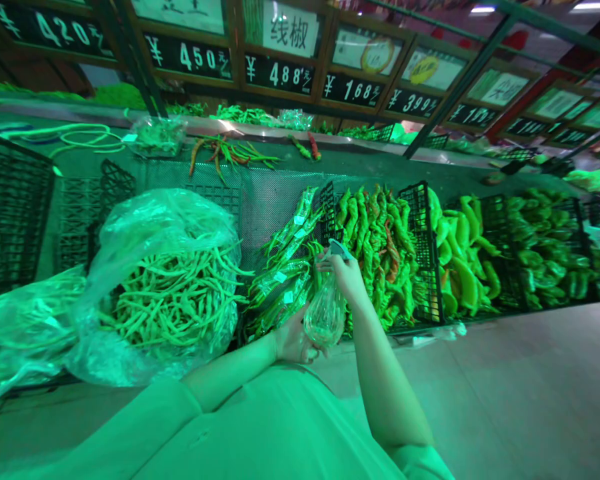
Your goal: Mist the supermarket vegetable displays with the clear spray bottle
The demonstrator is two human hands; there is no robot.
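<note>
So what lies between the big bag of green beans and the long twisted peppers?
In the head view, plastic-wrapped bundles of long green vegetables, with a clear plastic bag held by the right hand.

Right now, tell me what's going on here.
A person at a vegetable stall is handling a small clear bag. The right hand pinches its top, and the left hand sits against its lower side. Wrapped bundles lie just beyond the hands, beside a crate of long peppers. To the left, a big plastic bag of green beans lies open. Price signs run along the far side.
</note>
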